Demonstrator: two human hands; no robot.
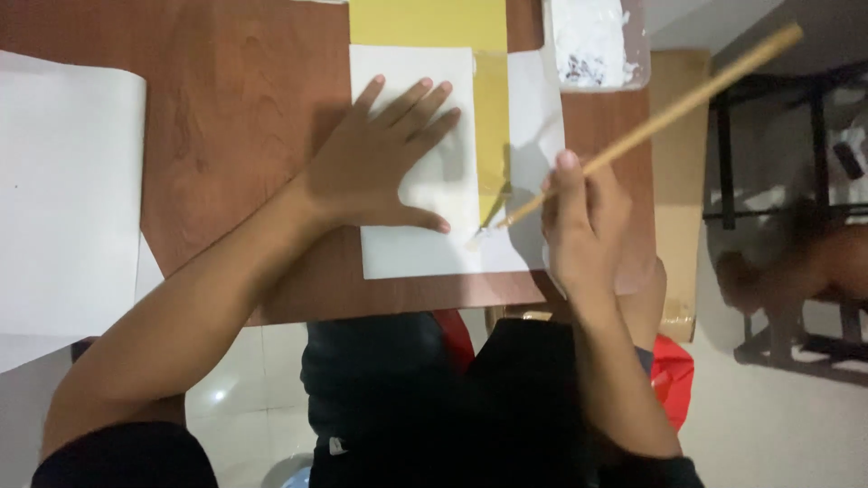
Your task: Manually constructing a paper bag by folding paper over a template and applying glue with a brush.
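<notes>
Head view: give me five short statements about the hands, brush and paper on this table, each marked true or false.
1. The left hand lies flat, fingers spread, on a white sheet. True.
2. The right hand holds a pair of scissors. False: it holds a long wooden brush.
3. The brush tip meets the right edge of the white sheet. True.
4. The table is glass. False: it is brown wood.
5. The tray of white paste sits under the left hand. False: it sits at the far edge of the table, beyond the right hand.
</notes>
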